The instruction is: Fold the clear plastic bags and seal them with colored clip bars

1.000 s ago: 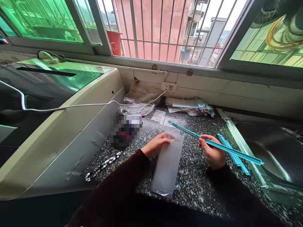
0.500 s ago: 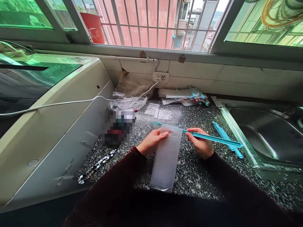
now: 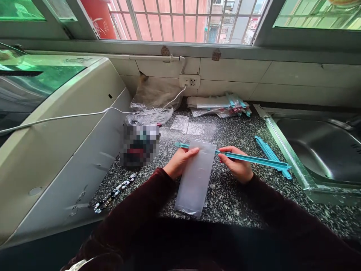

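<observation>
A long clear plastic bag lies flat on the speckled granite counter in front of me. My left hand pinches the bag's upper left edge. My right hand is closed on a long teal plastic strip. The strip runs level behind the top of the bag, and its left tip sticks out past my left hand.
Spare teal strips lie by the steel sink on the right. A bead string rests at the left, beside a white appliance with a white cable. Packed bags and small clear bags sit near the wall socket.
My right hand has brought the teal strip leftward and down, from pointing up over the counter to lying level behind the top of the bag. My left hand has stayed on the bag.
</observation>
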### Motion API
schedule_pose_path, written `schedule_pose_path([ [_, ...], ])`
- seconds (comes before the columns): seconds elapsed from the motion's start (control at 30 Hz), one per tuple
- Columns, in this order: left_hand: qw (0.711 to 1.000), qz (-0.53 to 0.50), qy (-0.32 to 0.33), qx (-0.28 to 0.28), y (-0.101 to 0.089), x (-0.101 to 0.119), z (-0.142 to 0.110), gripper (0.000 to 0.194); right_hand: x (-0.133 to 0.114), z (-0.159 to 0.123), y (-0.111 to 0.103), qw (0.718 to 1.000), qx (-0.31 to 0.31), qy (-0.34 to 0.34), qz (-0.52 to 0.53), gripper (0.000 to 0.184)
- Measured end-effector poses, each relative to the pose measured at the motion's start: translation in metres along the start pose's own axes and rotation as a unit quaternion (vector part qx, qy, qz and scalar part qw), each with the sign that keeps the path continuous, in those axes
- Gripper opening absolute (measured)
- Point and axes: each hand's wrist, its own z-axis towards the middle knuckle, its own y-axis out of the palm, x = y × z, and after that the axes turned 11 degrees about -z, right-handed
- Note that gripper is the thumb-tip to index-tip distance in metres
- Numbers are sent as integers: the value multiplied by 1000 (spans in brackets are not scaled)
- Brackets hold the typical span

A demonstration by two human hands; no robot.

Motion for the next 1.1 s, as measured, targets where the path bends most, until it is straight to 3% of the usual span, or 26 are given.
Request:
schedule_pose_path([
  [0.5, 997, -38, 31, 61, 2, 2, -1, 27, 2, -2, 6, 988, 31, 2, 154, 25],
  [0.7, 998, -28, 27, 55, 1, 1, -2, 29, 3, -5, 5, 992, 47, -35, 109, 17],
  [0.97, 999, -7, 36, 30, -2, 1, -4, 35, 7, 0, 1, 980, 89, -175, 33, 14],
  [1.1, 999, 0, 42, 23, -1, 1, -5, 37, 8, -2, 0, 980, 87, -177, 18, 16],
])
